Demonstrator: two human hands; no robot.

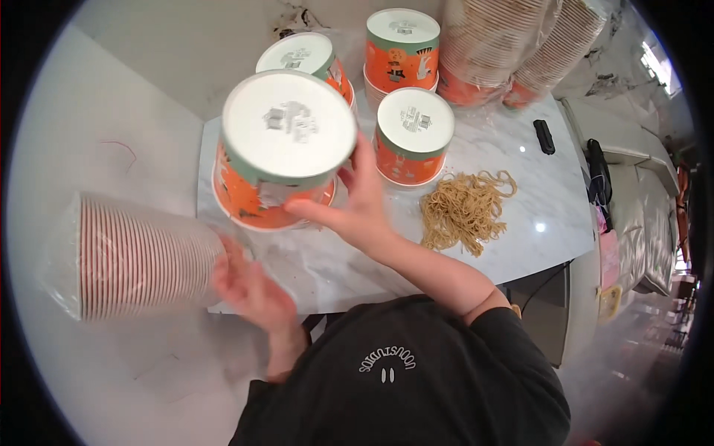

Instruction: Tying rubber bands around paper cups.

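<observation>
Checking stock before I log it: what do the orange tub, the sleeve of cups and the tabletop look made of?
Orange tub in the right hand: looks like printed paperboard, matte, pale flat base up. Sleeve of cups by the left hand: likely paper cups, thin stacked rims, in clear shiny plastic film. Tabletop: glossy white, grey veins; marble or an imitation.

Looks like a packing or food-service back room. White marble-patterned worktop [520, 201]; sleeved stacks of orange paper cups [491, 44] beyond the fingertips; lidded orange printed paper tubs [413, 145] just past them; loose pile of tan rubber bands [462, 208] right of them.
</observation>
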